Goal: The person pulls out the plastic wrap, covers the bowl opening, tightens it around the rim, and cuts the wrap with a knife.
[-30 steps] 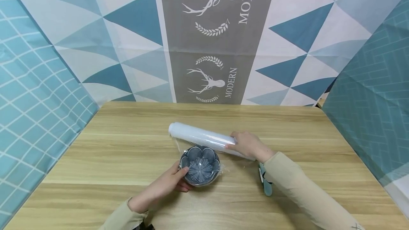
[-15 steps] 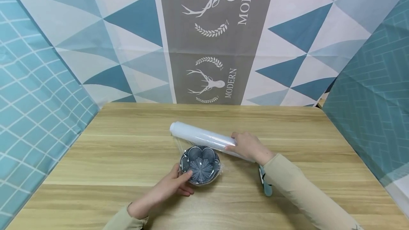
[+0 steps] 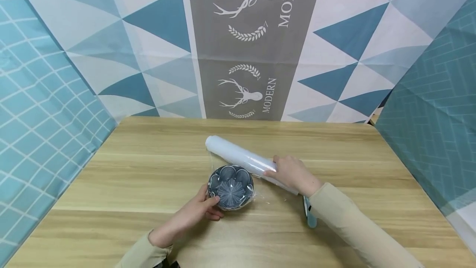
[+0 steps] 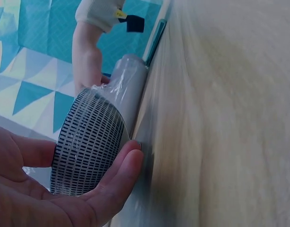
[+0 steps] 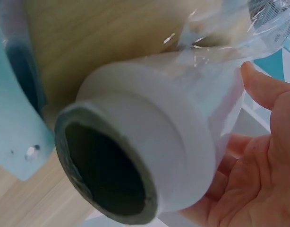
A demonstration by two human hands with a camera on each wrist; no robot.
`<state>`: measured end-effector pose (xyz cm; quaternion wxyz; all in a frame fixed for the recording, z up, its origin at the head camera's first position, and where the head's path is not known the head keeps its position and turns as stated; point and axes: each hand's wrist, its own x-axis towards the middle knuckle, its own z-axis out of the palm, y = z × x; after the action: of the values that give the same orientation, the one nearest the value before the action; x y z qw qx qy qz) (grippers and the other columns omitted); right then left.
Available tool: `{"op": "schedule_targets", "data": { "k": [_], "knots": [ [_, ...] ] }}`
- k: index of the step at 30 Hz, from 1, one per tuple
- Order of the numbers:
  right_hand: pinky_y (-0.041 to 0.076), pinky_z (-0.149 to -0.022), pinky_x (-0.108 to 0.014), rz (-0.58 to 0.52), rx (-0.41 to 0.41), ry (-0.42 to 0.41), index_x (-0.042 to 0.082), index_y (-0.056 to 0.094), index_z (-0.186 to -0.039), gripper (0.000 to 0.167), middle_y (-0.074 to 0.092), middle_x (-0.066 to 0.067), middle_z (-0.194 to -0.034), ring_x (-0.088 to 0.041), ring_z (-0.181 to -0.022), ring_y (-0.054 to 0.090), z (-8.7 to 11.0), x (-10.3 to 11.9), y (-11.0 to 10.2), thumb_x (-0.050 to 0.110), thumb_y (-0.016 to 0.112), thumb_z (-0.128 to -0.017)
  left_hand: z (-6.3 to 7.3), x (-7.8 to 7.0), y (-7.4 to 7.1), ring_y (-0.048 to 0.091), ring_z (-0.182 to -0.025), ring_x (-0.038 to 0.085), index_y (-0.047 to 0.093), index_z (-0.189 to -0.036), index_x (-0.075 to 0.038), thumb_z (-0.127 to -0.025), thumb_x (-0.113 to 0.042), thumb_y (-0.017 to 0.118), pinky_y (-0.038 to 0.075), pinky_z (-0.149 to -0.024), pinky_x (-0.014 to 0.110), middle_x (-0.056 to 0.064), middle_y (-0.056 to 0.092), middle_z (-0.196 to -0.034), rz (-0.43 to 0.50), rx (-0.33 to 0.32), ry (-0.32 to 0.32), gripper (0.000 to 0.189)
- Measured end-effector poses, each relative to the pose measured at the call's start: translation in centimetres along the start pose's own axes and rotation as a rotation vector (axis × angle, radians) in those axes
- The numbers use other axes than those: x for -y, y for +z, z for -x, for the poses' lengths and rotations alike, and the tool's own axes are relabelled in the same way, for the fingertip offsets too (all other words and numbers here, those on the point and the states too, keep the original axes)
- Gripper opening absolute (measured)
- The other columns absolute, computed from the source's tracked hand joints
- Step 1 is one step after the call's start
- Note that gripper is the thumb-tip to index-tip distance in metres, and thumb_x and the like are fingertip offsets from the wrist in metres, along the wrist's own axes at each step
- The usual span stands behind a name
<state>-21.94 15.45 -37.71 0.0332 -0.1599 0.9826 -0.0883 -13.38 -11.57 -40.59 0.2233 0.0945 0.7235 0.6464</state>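
Left hand [image 3: 197,212] pinches bowl [image 3: 231,189], likely stiff, breakable, slick under film [image 5: 249,45], best held rim-to-base; right hand [image 3: 295,175] grips film roll [image 3: 241,157].

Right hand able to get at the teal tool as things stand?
Probably not yet: the right hand grips the roll of film. Once free, likely yes: the teal tool lies close by, near the roll's end, though the right sleeve partly hides it in the head view.
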Motion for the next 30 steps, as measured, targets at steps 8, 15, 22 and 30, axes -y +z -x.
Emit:
{"op": "schedule_targets", "data": {
  "k": [8, 15, 22, 30],
  "knots": [
    [0.046, -0.058, -0.038, 0.053, 0.022, 0.014, 0.000, 0.057, -0.106, 0.059, 0.061, -0.012, -0.077, -0.022, -0.064, 0.056, 0.7, 0.1, 0.0, 0.053, 0.057, -0.081, -0.4, -0.2, -0.7, 0.061, -0.088, 0.039, 0.007, -0.134, 0.008, -0.096, -0.011, 0.035, 0.052, -0.078, 0.042, 0.038, 0.049, -0.111, -0.005, -0.004, 0.002, 0.052],
    [0.048, -0.060, -0.040, 0.093, 0.010, 0.005, -0.004, 0.055, -0.111, 0.067, 0.062, -0.013, -0.079, -0.024, -0.066, 0.058, 1.1, 0.1, 0.0, 0.056, 0.056, -0.081, -0.6, -0.3, -0.9, 0.062, -0.085, 0.033, 0.002, -0.138, 0.008, -0.097, -0.013, 0.033, 0.051, -0.080, 0.042, 0.036, 0.051, -0.108, 0.004, -0.024, -0.004, 0.055],
    [0.043, -0.051, -0.034, 0.102, -0.005, 0.000, -0.003, 0.056, -0.103, 0.067, 0.057, -0.008, -0.071, -0.018, -0.058, 0.051, 1.7, 0.1, 0.6, 0.059, 0.056, -0.078, -0.9, -0.2, -1.4, 0.062, -0.082, 0.028, 0.008, -0.138, 0.009, -0.098, -0.014, 0.030, 0.052, -0.079, 0.040, 0.028, 0.056, -0.100, -0.012, -0.062, -0.009, 0.051],
    [0.039, -0.044, -0.028, 0.040, -0.009, 0.027, 0.000, 0.053, -0.098, 0.060, 0.052, -0.006, -0.066, -0.016, -0.052, 0.049, 2.8, 0.2, 1.3, 0.057, 0.055, -0.081, -1.5, -0.4, -1.9, 0.064, -0.083, 0.032, 0.017, -0.136, 0.011, -0.099, -0.015, 0.028, 0.052, -0.078, 0.040, 0.027, 0.060, -0.095, -0.031, -0.099, 0.002, 0.047]
  ]
}}
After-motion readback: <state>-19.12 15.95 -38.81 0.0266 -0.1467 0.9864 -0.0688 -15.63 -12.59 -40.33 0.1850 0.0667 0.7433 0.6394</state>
